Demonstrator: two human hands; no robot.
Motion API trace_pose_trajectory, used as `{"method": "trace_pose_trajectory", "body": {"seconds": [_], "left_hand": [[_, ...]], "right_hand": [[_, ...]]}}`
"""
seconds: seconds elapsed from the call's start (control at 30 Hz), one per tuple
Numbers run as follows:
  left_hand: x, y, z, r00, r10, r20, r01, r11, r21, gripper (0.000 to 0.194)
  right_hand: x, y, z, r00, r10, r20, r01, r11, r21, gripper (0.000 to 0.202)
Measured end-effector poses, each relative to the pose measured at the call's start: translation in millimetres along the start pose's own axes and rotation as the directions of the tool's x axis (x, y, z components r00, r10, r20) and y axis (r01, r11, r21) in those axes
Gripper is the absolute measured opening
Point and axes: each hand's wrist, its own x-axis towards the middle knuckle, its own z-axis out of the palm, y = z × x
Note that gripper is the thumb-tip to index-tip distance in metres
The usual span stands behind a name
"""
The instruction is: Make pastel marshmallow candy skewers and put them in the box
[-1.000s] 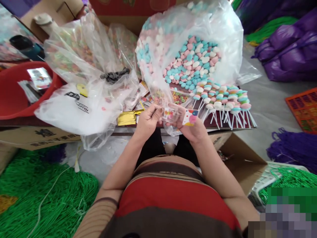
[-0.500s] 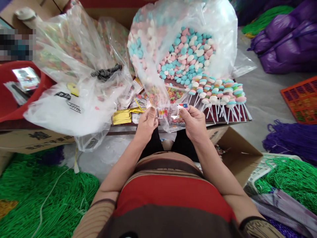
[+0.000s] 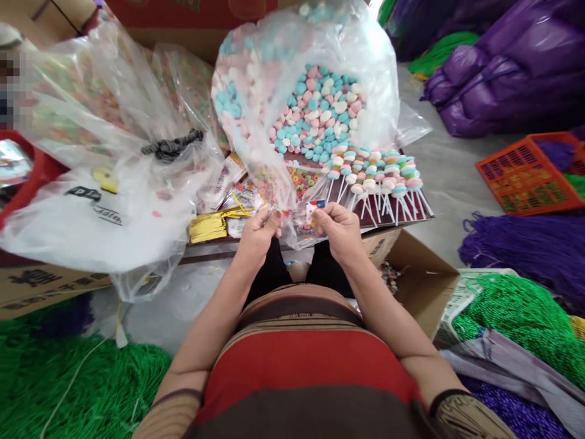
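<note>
Pinching a small clear packet [image 3: 299, 213] from both ends, I have my left hand [image 3: 256, 230] and right hand [image 3: 340, 228] raised just in front of the big candy bag [image 3: 292, 91] — left fingers [image 3: 269, 217] clamped on the packet's left edge, right fingers [image 3: 325, 214] clamped on its right edge, where a small printed card [image 3: 315, 207] shows. The packet hangs between the two hands, below the candy bag's lower lip, over the near edge of the tabletop [image 3: 205, 250]. Inside it I can make out bits of colour but not what they are.

Right of the candy bag lies a row of lollipops [image 3: 379, 177] — sticks fanned toward me. Just below the bag's mouth sit ring-shaped sweets [image 3: 304, 180]. Left of the bag, gold twist ties [image 3: 210, 224] lie flat, and farther left a white bag [image 3: 100, 213] slumps over the tabletop's edge beside other clear bags [image 3: 91, 103]. An orange crate [image 3: 525, 174] stands well right of the candy bag on the floor, with purple sacks [image 3: 503, 73] behind it. Green netting [image 3: 525, 317] lies near my right elbow.
</note>
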Motion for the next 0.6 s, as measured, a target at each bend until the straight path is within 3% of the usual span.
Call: {"method": "trace_pose_trajectory", "body": {"seconds": [0.13,0.23,0.33,0.5,0.6], "left_hand": [[-0.6,-4.4,-1.7,1.0,0.007,0.025,-0.007,1.0,0.014,0.057],[-0.8,-4.7,-3.4,0.997,0.019,0.074,-0.03,0.987,0.156,0.056],[-1.2,-3.1,-2.8,0.993,0.01,0.119,-0.04,0.967,0.25,0.055],[0.9,3.5,3.2,0.972,-0.123,0.202,0.1,0.988,0.117,0.045],[4.2,4.5,7.7,0.967,-0.146,0.21,0.143,0.989,0.028,0.043]], "right_hand": [[-2.2,-0.8,-4.6,1.0,-0.028,0.013,0.028,0.999,-0.038,0.047],[0.4,-0.7,-8.9,0.998,0.018,0.057,-0.02,0.999,0.039,0.041],[1.2,-0.9,-11.4,1.0,-0.001,0.001,0.001,1.0,0.002,0.036],[-4.3,-7.5,-10.7,0.99,-0.125,-0.066,0.105,0.965,-0.241,0.028],[-5.0,-9.1,-10.8,0.985,-0.152,-0.087,0.128,0.964,-0.234,0.028]]}}
